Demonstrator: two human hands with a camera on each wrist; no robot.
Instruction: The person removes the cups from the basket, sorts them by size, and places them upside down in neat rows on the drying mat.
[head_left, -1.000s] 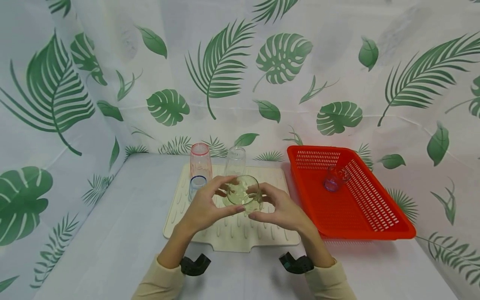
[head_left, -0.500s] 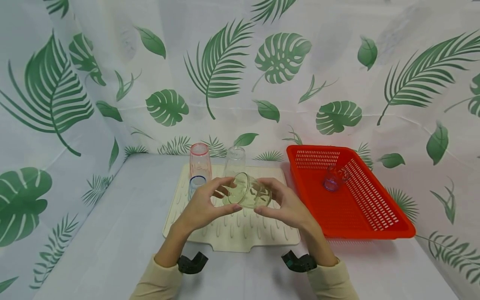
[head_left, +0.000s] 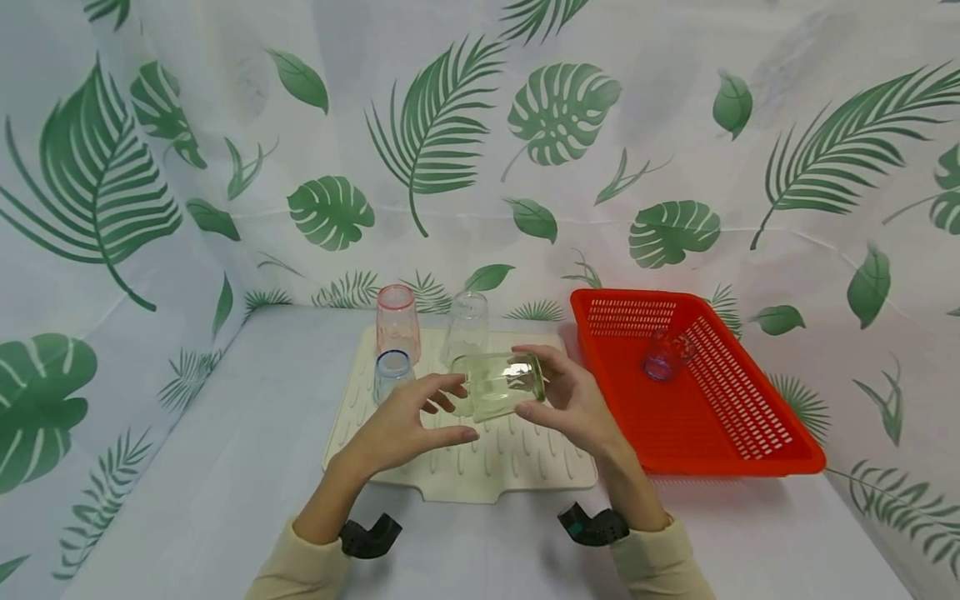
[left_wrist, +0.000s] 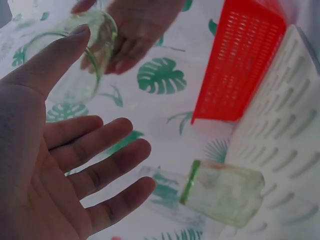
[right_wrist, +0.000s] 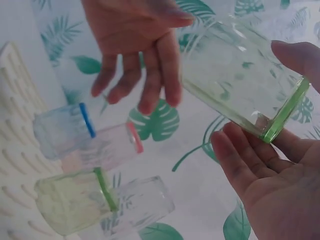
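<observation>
A pale green drinking glass (head_left: 495,385) lies sideways in the air over the cream drying mat (head_left: 465,483). My right hand (head_left: 573,408) pinches its end with the darker green band, thumb on one side and fingers on the other. Close to the opposite end is my left hand (head_left: 405,425), its fingers spread and relaxed; in the left wrist view its thumb overlaps the glass. On the mat stand a blue-rimmed glass (head_left: 392,375), a pink-rimmed glass (head_left: 397,321) and a clear glass (head_left: 467,325). A second green glass (right_wrist: 75,200) stands there too, mostly hidden behind the held one in the head view.
To the right of the mat sits a red plastic basket (head_left: 705,442) with perforated sides, containing tinted glassware (head_left: 663,358). A leaf-patterned sheet (head_left: 450,167) rises behind the table. White table surface (head_left: 225,467) extends left of the mat.
The green glass has turned from upright to sideways, its banded end now at the right hand. The left hand has loosened from it and shifted slightly left and down.
</observation>
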